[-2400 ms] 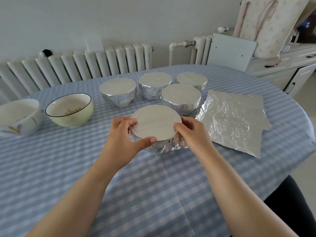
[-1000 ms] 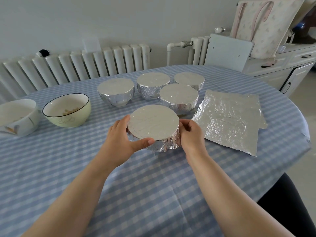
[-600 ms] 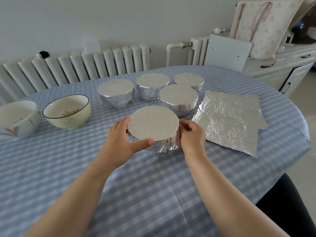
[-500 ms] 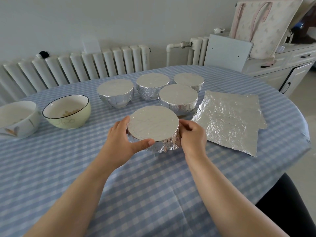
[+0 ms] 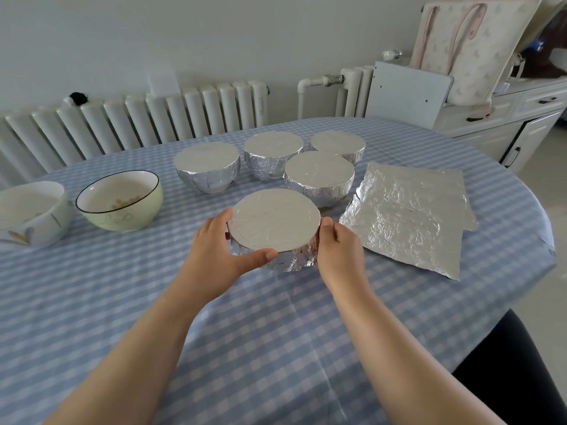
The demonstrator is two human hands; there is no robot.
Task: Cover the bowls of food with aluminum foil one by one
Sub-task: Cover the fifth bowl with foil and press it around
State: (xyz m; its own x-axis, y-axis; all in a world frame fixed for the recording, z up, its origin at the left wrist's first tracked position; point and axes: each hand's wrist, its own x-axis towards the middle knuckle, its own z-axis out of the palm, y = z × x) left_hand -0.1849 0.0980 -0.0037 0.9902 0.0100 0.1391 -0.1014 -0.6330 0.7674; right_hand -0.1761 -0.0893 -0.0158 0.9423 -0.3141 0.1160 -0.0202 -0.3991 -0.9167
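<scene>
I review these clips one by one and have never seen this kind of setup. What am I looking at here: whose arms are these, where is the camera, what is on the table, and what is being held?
There is no machine here. A person wears a wide-angle camera on the head, so this single view looks forward and down along their own bare arms.

The left hand and right hand grip the sides of the nearest foil-covered bowl, fingers curled against the crinkled foil around its rim.

Behind it stand four more covered bowls, already wrapped. To the right lie flat spare foil sheets. To the left are two bowls with no foil yet: a pale green bowl with a dark rim and a white bowl at the picture's edge. Everything stands on a blue checked tablecloth.
</scene>
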